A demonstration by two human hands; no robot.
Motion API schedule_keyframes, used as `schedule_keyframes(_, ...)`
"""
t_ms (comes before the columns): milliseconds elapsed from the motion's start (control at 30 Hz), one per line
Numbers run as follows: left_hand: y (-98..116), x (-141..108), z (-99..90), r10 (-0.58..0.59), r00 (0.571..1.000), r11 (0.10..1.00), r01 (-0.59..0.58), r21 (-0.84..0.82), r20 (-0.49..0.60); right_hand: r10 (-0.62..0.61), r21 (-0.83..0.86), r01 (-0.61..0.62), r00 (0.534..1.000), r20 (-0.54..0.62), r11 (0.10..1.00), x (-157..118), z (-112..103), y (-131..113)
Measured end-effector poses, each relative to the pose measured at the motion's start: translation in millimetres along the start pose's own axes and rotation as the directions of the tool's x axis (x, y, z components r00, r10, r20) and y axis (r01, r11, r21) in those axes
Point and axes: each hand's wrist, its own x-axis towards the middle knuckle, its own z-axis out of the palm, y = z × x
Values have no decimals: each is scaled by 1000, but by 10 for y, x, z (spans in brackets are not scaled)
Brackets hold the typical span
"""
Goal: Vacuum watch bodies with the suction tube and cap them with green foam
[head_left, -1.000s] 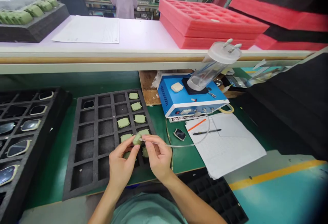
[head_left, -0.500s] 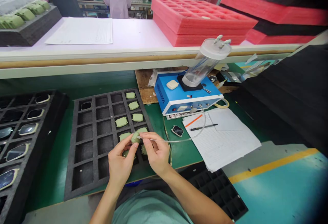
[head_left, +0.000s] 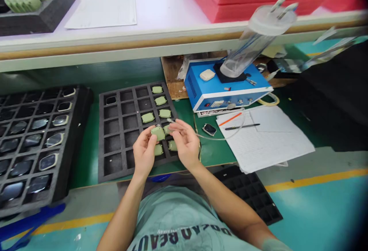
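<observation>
Over the right part of a dark foam tray point(head_left: 113, 143), my left hand point(head_left: 144, 149) grips a green watch-shaped case point(head_left: 158, 133) between thumb and fingers. Close beside it on the right, my right hand point(head_left: 185, 141) has its fingers bent round a thin clear tube point(head_left: 212, 137), whose pale tip points up past the fingertips. The tip stands apart from the case. Other green cases point(head_left: 147, 117) lie in the tray's right-hand compartments, some partly hidden by my hands. A dark-faced watch piece point(head_left: 110, 100) sits in the upper left compartment.
Right of the tray stands a blue box point(head_left: 230, 86) with a clear cylinder point(head_left: 244, 44) on top. Before it lie a watch point(head_left: 209, 129) and papers point(head_left: 267, 140) with a pen. A tray of watch pieces point(head_left: 54, 182) is at left. A shelf edge point(head_left: 143, 43) crosses behind.
The view has tilted down and shifted left. The tube's tip, earlier against the case, is now away from it. The case in my left hand has turned its broad face up.
</observation>
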Motion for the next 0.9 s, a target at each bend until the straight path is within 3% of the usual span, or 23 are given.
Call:
schedule_keyframes(133, 32, 9, -87, -70, 997, 991, 73, -113, 37, 56, -121, -39, 989, 140, 992, 50, 24, -12)
schedule_keyframes(267, 65, -7, -172, -65, 993, 991, 76, -110, 100, -16, -280, 112, 947, 322, 954, 115, 46, -161)
schedule_keyframes(467, -34, -34, -272, -11, 996, 1000, 13, -17, 92, -53, -407, 256, 893, 447, 877, 184, 19, -265)
schedule_keyframes(633, 30, -112, -326, 31, 996, 997, -36, 63, 79, 41, -447, 232, 852, 522, 864, 245, 21, -278)
schedule_keyframes(767, 148, -252, -408, -8, 1000, 998, 8, 61, 0, 149, -433, 124, 826, 544, 893, 267, 148, -342)
schedule_keyframes(900, 200, -338, -631, -3, 974, 997, 20, 70, -226, 185, -521, 134, 837, 515, 843, 401, 378, -367)
